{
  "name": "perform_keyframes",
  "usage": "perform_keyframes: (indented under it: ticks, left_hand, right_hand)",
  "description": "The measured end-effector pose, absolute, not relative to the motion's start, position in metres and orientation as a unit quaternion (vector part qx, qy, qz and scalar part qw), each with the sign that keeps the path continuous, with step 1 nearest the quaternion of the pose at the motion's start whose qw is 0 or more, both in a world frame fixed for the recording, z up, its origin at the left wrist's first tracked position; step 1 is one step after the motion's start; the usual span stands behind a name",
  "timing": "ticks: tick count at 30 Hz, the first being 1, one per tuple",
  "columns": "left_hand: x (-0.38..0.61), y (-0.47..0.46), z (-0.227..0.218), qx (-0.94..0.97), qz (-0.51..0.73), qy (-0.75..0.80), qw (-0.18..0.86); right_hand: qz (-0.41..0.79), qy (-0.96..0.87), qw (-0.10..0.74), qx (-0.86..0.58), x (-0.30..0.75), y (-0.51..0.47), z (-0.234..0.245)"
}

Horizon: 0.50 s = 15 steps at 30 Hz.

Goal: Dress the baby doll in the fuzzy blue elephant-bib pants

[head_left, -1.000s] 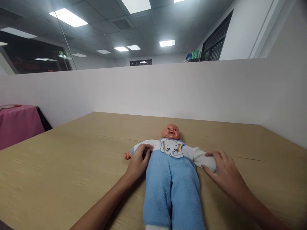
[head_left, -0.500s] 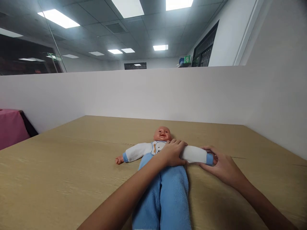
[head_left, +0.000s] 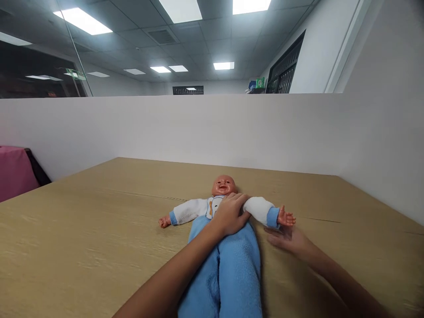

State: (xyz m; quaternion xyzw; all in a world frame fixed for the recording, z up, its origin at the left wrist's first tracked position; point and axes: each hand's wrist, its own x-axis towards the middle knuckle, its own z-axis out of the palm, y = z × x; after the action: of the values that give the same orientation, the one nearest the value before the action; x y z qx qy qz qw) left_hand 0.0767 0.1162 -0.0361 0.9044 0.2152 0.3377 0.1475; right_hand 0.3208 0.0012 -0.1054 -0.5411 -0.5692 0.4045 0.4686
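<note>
A baby doll (head_left: 234, 260) with a smiling bald head, a white top and fuzzy blue trousers lies on its back with both arms spread. My left hand (head_left: 229, 213) rests over its chest and shoulder, its fingers curled down onto the top beside the white sleeve (head_left: 260, 209). That sleeve is bent a little, and its blue cuff shows the doll's bare plastic hand (head_left: 286, 217). Just below and behind this cuff is my right hand (head_left: 288, 238), slightly blurred, with thumb and fingers apart. Whether its fingertips touch the cuff is hard to see.
The doll lies on a wooden-topped table (head_left: 82, 229). Behind it and to the right stands a low white partition wall (head_left: 212, 128). At the far left is a pink covered object (head_left: 16, 172) with a dark edge.
My right hand has let go of the doll's cuff and hand and moved lower and left. The sleeve has shifted inward, leaving the doll's hand uncovered. My left hand has slid slightly left.
</note>
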Motion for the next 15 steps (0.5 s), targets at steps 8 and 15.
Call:
perform_keyframes:
  ticks: [8,15]
  left_hand:
    - [0.06,0.124,-0.046,0.797,0.458,0.22,0.326]
    - [0.042,0.145,-0.056,0.623,0.564,0.166,0.516]
  right_hand:
    - [0.387,-0.602,0.466,-0.521,0.258,-0.001,-0.114]
    - [0.418,-0.522,0.542,-0.509,0.202,0.015,-0.087]
